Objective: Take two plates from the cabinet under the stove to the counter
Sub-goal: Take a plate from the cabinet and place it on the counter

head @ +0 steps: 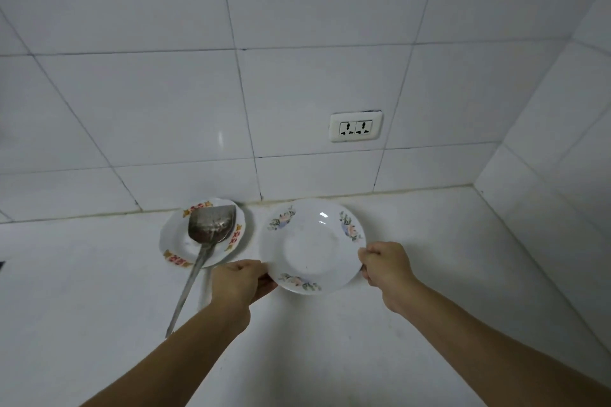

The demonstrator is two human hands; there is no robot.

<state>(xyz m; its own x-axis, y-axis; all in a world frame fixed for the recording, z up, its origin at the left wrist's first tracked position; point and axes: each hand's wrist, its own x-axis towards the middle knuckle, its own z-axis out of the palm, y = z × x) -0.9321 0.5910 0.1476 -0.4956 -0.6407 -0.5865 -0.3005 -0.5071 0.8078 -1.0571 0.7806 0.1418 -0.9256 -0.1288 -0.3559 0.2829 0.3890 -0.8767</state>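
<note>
Near the back edge of the surface (pixel 330 357), by the tiled wall (pixel 297 92), the flowered plate (pixel 312 246) is held level, likely to set it flat. The left hand (pixel 239 281) and right hand (pixel 385 266) each close their grip on opposite rims. Whether a second plate lies beneath is hidden; just left, another plate (pixel 175 241) carries a spatula (pixel 210 225).

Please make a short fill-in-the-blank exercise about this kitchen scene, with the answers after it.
1. Both hands, left hand and right hand, grip the rim of the white round plate with pastel flowers from ____ sides.
2. The long-handled metal spatula rests on the white plate with the ____ pattern.
3. The white double socket is set in the tiled ____.

Answers: opposite; red and orange; wall
</note>
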